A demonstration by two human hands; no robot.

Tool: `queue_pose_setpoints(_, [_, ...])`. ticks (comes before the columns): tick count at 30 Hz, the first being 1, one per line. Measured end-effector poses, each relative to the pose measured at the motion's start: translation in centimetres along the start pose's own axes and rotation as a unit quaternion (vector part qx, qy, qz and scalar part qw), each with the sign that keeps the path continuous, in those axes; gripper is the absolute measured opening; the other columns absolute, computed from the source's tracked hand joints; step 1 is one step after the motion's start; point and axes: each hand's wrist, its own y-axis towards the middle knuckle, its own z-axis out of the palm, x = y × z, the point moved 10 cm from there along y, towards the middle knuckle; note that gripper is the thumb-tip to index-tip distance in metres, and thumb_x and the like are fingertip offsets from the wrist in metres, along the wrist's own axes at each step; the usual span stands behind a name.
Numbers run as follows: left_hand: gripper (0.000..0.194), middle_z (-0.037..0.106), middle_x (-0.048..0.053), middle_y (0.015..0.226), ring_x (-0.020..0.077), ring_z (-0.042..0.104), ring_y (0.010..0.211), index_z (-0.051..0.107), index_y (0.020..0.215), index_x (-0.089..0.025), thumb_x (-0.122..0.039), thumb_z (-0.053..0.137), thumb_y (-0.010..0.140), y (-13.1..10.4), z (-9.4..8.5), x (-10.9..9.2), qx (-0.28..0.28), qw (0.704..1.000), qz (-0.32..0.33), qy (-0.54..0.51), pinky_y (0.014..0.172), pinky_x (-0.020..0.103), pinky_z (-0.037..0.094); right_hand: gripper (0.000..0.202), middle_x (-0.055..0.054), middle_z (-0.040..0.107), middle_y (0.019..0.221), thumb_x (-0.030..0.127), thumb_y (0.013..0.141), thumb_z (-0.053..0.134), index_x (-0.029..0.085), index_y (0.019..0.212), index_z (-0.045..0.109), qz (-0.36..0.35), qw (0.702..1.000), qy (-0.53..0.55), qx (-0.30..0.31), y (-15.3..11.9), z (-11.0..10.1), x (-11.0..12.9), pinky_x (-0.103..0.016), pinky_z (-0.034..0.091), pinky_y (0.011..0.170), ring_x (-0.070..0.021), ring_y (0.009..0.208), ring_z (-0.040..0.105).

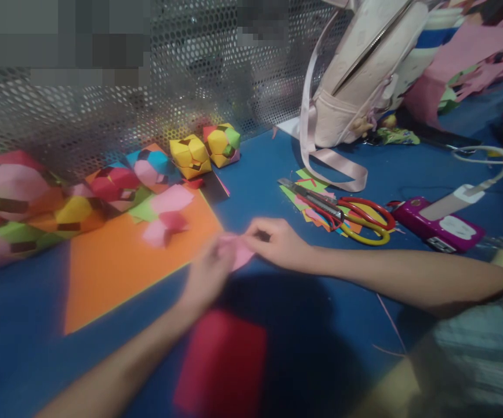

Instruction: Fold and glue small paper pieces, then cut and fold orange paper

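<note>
Here, pink paper (243, 255) between left hand (210, 270), right hand (285, 244): 2 pinching grips (left blurred).

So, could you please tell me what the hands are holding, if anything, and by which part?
Pink paper: the right hand pinches its right edge; the left hand holds its left side, though blur hides exactly how.

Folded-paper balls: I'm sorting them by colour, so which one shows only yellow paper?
The yellow ball, immediately left of the rightmost ball in the picture. Its visible panels are all yellow, while the other balls show mixed colours.
</note>
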Motion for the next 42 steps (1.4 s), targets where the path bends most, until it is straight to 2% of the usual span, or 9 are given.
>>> queue_pose_setpoints(5, [0.029, 0.069, 0.002, 0.085, 0.0191, 0.061, 0.081, 0.068, 0.092, -0.020, -0.046, 0.060, 0.082, -0.2, 0.1, -0.5, 0.001, 1.000, -0.016, 0.008, 0.074, 0.028, 0.045, 0.021, 0.002, 0.053, 0.061, 0.020, 0.083, 0.055, 0.017, 0.063, 0.053, -0.049, 0.998, -0.027, -0.016, -0.2, -0.2, 1.0, -0.021, 0.036, 0.055, -0.0082, 0.057, 0.046])
queue_pose_setpoints(10, [0.027, 0.071, 0.004, 0.091, 0.0205, 0.061, 0.086, 0.069, 0.087, -0.019, -0.043, 0.055, 0.085, 0.0, -0.1, -0.7, -0.003, 1.000, 0.013, 0.021, 0.080, 0.030, 0.044, 0.024, 0.002, 0.053, 0.061, 0.022, 0.086, 0.056, 0.017, 0.063, 0.053, -0.079, 0.996, -0.040, -0.020, -0.4, -0.2, 1.7, -0.021, 0.035, 0.054, -0.0079, 0.056, 0.045])
queue_pose_setpoints(22, [0.033, 0.071, 0.005, 0.102, 0.0228, 0.062, 0.097, 0.071, 0.092, -0.020, -0.048, 0.054, 0.086, -0.1, -0.1, 0.0, 0.007, 1.000, -0.007, 0.004, 0.088, 0.032, 0.043, 0.023, 0.001, 0.055, 0.063, 0.022, 0.088, 0.054, 0.017, 0.065, 0.055, -0.115, 0.992, -0.056, -0.021, -0.7, -0.1, 2.2, -0.022, 0.036, 0.054, -0.0086, 0.057, 0.047])
queue_pose_setpoints(27, [0.038, 0.071, 0.006, 0.109, 0.0247, 0.061, 0.104, 0.071, 0.099, -0.020, -0.051, 0.055, 0.085, -0.1, -0.4, 0.9, -0.005, 0.999, -0.031, -0.038, 0.091, 0.034, 0.044, 0.019, 0.001, 0.058, 0.066, 0.022, 0.087, 0.056, 0.016, 0.069, 0.058, -0.076, 0.996, -0.045, -0.013, -0.4, 0.0, 1.5, -0.022, 0.039, 0.058, -0.0092, 0.060, 0.050])
queue_pose_setpoints(32, [0.041, 0.072, 0.008, 0.102, 0.0251, 0.064, 0.097, 0.071, 0.101, -0.019, -0.052, 0.056, 0.084, 0.2, -1.1, 1.7, -0.046, 0.994, -0.036, -0.095, 0.082, 0.035, 0.049, 0.015, 0.000, 0.062, 0.069, 0.022, 0.085, 0.058, 0.015, 0.072, 0.061, -0.004, 1.000, -0.013, -0.003, 0.0, 0.0, -0.1, -0.022, 0.040, 0.060, -0.0097, 0.064, 0.053])
queue_pose_setpoints(38, [0.044, 0.071, 0.010, 0.109, 0.0268, 0.061, 0.108, 0.069, 0.108, -0.019, -0.052, 0.058, 0.083, 0.0, -1.3, 1.0, -0.056, 0.994, -0.020, -0.096, 0.090, 0.038, 0.047, 0.020, 0.001, 0.061, 0.065, 0.018, 0.085, 0.059, 0.015, 0.065, 0.060, -0.038, 0.999, -0.026, -0.018, -0.2, -0.2, 0.6, -0.022, 0.040, 0.060, -0.0092, 0.062, 0.053])
queue_pose_setpoints(42, [0.045, 0.070, 0.011, 0.113, 0.0276, 0.058, 0.114, 0.068, 0.111, -0.019, -0.052, 0.057, 0.083, 0.1, -1.6, 1.2, -0.067, 0.992, -0.017, -0.102, 0.094, 0.039, 0.045, 0.013, 0.000, 0.062, 0.067, 0.019, 0.082, 0.062, 0.015, 0.071, 0.063, -0.001, 1.000, -0.008, -0.013, 0.0, -0.1, -0.1, -0.021, 0.040, 0.059, -0.0092, 0.062, 0.053])
